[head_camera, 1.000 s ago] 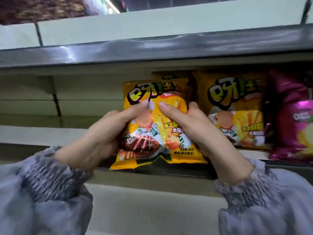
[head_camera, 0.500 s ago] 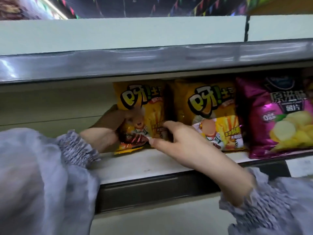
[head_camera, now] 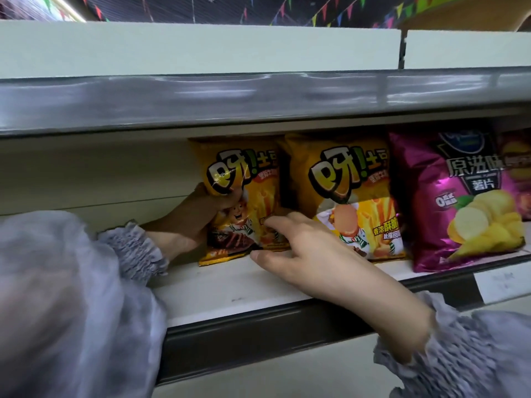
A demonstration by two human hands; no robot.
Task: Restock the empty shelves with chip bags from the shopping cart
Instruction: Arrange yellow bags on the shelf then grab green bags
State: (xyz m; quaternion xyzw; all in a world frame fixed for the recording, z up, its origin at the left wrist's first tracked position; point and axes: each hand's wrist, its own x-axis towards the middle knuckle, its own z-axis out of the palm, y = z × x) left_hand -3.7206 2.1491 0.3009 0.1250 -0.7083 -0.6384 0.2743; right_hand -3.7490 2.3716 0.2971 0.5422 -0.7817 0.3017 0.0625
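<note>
A yellow chip bag [head_camera: 253,179] stands upright on the white shelf [head_camera: 230,288], left of a matching yellow bag [head_camera: 347,179]. My left hand [head_camera: 195,219] grips the first bag's left edge, thumb curled over its front. My right hand [head_camera: 304,254] reaches in from the right, its fingertips touching the lower front of that bag and its thumb lying just above the shelf board. The bag's bottom rests on the shelf. The shopping cart is out of view.
A purple chip bag [head_camera: 465,202] stands to the right of the yellow ones. The shelf above [head_camera: 258,99] overhangs low with a grey front rail. Bare shelf board stretches left behind my left sleeve [head_camera: 71,297]. A price label holder [head_camera: 502,282] sits on the shelf's front edge.
The bag went from being held in front of the shelf to standing on it beside the other yellow bag. Both hands followed it in; the right hand slid down to the bag's lower front.
</note>
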